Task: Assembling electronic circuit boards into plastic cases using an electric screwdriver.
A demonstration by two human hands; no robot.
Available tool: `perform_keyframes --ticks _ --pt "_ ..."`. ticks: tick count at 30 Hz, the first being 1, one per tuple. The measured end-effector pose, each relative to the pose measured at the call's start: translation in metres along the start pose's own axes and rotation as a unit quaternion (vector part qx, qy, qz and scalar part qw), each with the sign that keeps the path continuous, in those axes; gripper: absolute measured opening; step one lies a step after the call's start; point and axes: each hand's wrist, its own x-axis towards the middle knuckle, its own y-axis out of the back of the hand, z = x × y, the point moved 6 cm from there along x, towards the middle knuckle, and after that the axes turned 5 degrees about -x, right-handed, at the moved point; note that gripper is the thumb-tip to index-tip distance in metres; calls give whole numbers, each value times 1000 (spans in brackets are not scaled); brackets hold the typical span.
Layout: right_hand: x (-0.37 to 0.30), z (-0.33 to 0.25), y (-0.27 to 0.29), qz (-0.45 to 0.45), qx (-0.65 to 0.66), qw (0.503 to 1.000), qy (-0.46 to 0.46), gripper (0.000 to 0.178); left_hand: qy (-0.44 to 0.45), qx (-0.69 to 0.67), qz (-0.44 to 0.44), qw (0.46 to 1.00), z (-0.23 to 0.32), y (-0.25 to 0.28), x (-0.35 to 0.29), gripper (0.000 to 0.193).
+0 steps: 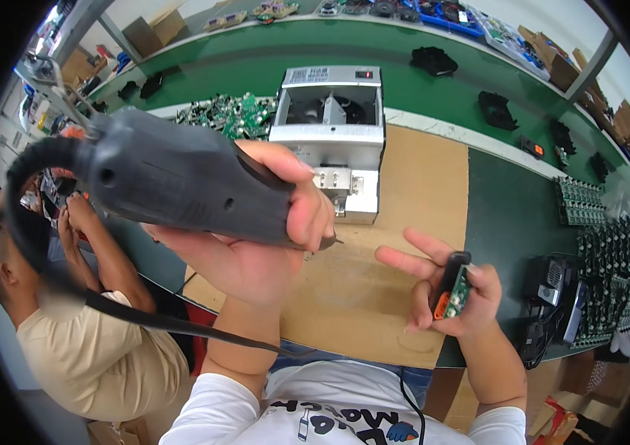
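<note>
While our left hand [256,252] grips a grey electric screwdriver [181,182] (its black cable [130,315] trailing down past the forearm), our right hand [452,297] closes around a small green circuit board [459,291] with an orange connector, index finger extended. Both hover above the brown surface [396,222], near a silver metal machine [333,122]. Another person sits to our left.
</note>
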Motion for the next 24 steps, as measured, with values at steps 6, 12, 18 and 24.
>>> perform_keyframes --ticks 6,12,18,24 --pt "-1 -2 -21 -88 -80 993 1 89 23 11 -14 1000 3 5 0 80" --pt "-4 2 -26 -102 91 991 3 85 42 13 -56 997 5 9 2 80" --pt "-3 -2 -27 -124 124 984 13 87 63 21 -48 997 2 10 0 78" --pt "-8 5 -41 -146 -150 978 13 92 30 33 -49 998 3 5 0 79"
